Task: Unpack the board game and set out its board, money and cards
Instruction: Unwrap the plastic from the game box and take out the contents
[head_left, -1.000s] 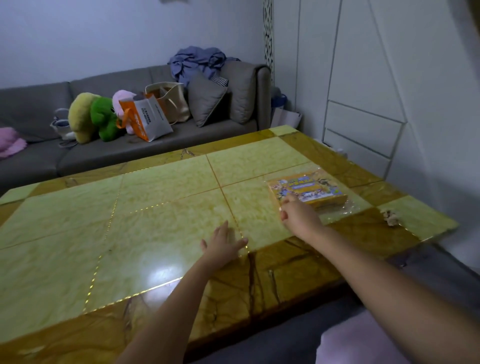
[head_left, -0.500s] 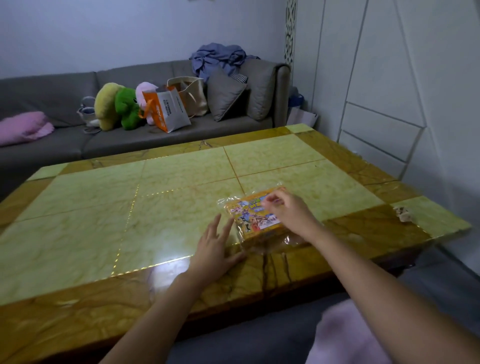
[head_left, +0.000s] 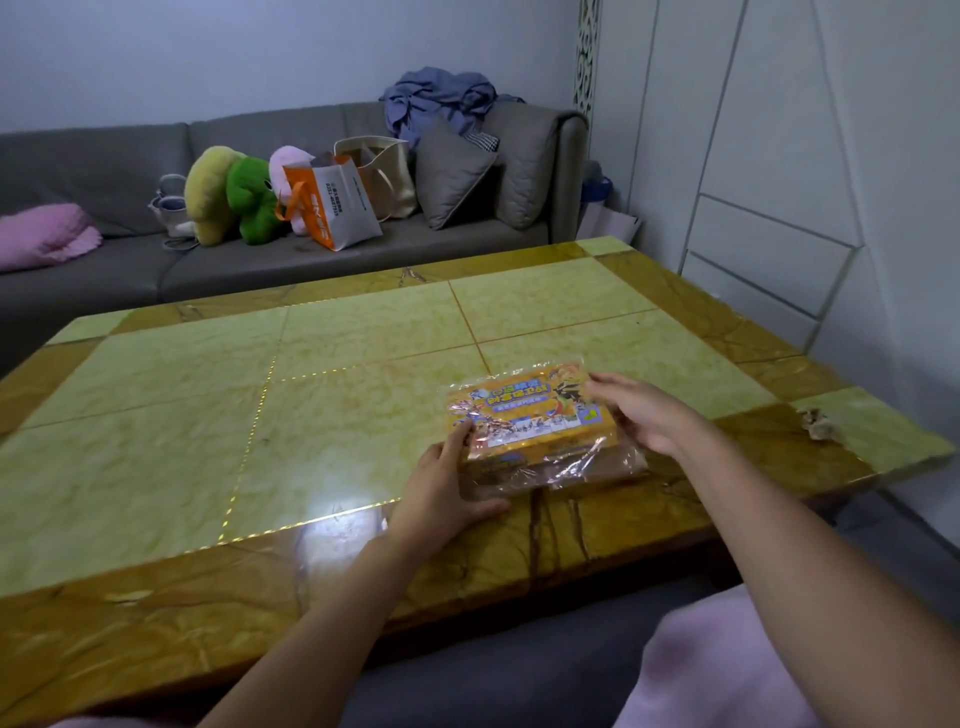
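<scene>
Polished green-and-amber stone is filling most of the head view, with a grey sofa (head_left: 260, 270) carrying soft toys (head_left: 228, 197) and a shopping bag (head_left: 332, 202) sitting beyond the far edge of this worktop (head_left: 311, 415). Toward its near right side the game box (head_left: 524, 415) is lying flat, partly over the amber border. It is sitting inside a loose clear plastic wrapper (head_left: 597, 467) that is bunching out past its near and right sides. Nothing is out of it yet, so the job is only beginning. The likeliest slip, as I judge it, is coming from that film. It is glossy and slack and the stone under it is shiny, so a pull on the wrapper may end up dragging the whole box toward the front edge and the lap instead of opening it. A hard tear may end up popping the box and scattering cards and money. A small crumpled scrap (head_left: 818, 423) is lying well apart to the right and is posing no trouble. The left grip (head_left: 447, 488) is lying low on the stone at the package's near left corner, fingers nearly straight and touching the film, thumb stretching along the front, clasping nothing. The right grip (head_left: 644, 415) is reaching in from the right, fingers curling over the box's right end through the wrapper and holding it.
</scene>
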